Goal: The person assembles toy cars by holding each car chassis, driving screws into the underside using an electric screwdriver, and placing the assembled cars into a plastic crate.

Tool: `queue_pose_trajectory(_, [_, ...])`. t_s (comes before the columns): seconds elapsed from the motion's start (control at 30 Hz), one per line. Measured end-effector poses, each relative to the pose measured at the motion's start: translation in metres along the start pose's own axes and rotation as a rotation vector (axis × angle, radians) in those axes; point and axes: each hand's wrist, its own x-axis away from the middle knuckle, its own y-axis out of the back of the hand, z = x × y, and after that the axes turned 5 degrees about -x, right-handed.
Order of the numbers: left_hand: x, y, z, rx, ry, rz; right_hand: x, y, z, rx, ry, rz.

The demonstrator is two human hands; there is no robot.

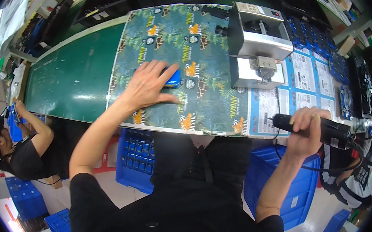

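My left hand [151,81] lies over a blue plastic part [172,79] on the patterned sheet, its thumb and fingers around the part. Most of that part is hidden beneath the palm and fingers. At the right, my right hand [308,130] grips a black electric screwdriver [334,132], held level near the table's front edge. The thin bit points left, and a cord runs from the back end. Beyond it stands a silver metal machine [264,45] with an open front, apparently a screw feeder, with a smaller metal unit [262,72] before it.
An animal-print sheet [157,37] covers the middle of the green table [71,73]. Blue parts [310,36] sit in rows at the far right. Below the edge are a blue crate of parts [137,156] and a large blue bin [293,189]. A co-worker [17,144] works at left, another person [354,177] at right.
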Motion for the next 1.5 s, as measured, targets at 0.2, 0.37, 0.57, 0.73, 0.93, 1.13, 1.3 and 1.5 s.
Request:
queue_pose_trajectory(0.2, [0.093, 0.070, 0.101, -0.541, 0.129, 0.312, -0.004, 0.040, 0.005, 0.045, -0.037, -0.108])
queue_pose_trajectory(0.37, [0.067, 0.093, 0.092, -0.392, 0.322, 0.022, -0.003, 0.034, 0.005, 0.135, -0.107, -0.253])
queue_pose_trajectory(0.57, [-0.152, 0.091, -0.073, 0.028, -0.245, -0.453, -0.004, 0.028, 0.003, 0.185, -0.058, -0.237])
queue_pose_trajectory(0.73, [-0.343, 0.025, -0.165, 0.122, -0.373, -0.245, 0.000, 0.027, 0.021, 0.294, -0.025, -0.122])
queue_pose_trajectory(0.93, [-0.452, -0.047, -0.143, -0.486, -0.115, 0.599, -0.003, 0.043, 0.008, 0.055, -0.171, -0.140])
queue_pose_trajectory(1.13, [-0.469, -0.086, -0.107, -0.308, -0.057, 0.807, -0.014, 0.047, 0.016, 0.190, -0.053, -0.028])
queue_pose_trajectory(1.3, [-0.467, -0.085, -0.104, 0.243, 0.020, 0.609, -0.015, 0.047, 0.018, 0.235, -0.025, -0.046])
queue_pose_trajectory(1.5, [-0.431, -0.057, -0.132, 0.327, -0.218, 0.118, -0.003, 0.034, 0.008, 0.111, -0.043, -0.082])
